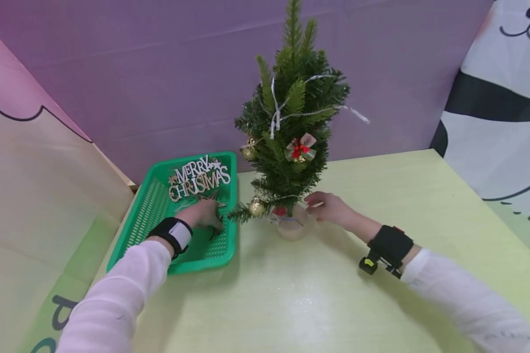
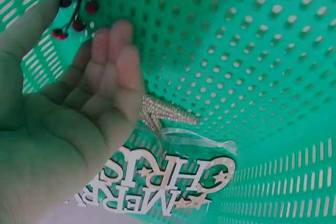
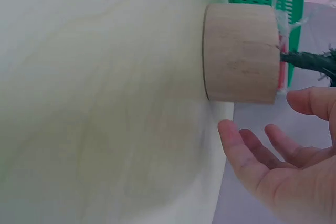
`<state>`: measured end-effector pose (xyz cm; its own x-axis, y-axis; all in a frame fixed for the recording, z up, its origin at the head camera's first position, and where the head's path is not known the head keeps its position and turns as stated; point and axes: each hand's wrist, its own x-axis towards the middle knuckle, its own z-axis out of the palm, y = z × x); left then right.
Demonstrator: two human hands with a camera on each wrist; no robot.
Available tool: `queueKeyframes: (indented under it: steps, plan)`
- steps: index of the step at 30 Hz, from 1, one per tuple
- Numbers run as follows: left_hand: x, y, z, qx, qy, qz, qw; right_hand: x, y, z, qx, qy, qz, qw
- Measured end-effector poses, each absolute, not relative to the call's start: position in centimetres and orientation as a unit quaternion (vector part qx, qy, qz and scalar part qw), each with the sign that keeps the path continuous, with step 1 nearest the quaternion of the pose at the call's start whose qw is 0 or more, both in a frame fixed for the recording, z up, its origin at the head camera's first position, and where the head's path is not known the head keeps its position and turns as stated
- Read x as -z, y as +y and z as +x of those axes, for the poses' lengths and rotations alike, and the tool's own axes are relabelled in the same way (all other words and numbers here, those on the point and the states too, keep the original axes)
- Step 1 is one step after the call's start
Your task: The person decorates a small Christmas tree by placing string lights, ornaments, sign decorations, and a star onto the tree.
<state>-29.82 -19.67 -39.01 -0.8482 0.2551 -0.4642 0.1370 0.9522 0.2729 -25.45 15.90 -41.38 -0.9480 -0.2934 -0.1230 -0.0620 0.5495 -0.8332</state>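
My left hand [image 1: 205, 214] reaches down into a green basket [image 1: 235, 245], its fingers loosely bent. In the left wrist view a sprig of red berries [image 2: 79, 10] lies just past the fingertips, between thumb and fingers. Near that hand are a glittery star [image 2: 168, 110] and a "Merry Christmas" sign [image 2: 173, 177]. My right hand [image 1: 329, 208] hovers beside the round wooden base [image 3: 241, 53] of a small Christmas tree [image 1: 291, 166], fingers relaxed and apart from the wood. Gold baubles and a bow with red ribbon [image 1: 301, 148] hang on the tree.
The tree stands on a pale table [image 1: 287, 304] to the right of the basket. A purple cloth [image 1: 168, 83] hangs behind it. White string lights [image 1: 277, 110] drape the branches, with one end sticking out to the right.
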Motion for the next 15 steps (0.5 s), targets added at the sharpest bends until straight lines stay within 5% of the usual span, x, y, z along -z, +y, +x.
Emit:
queueKeyframes:
  steps: [15]
  plan:
    - [38.8, -18.7, -29.2, -0.099, 0.949, 0.108, 0.28, 42.2, 14.4, -25.4, 0.462, 0.871, -0.104, 0.133]
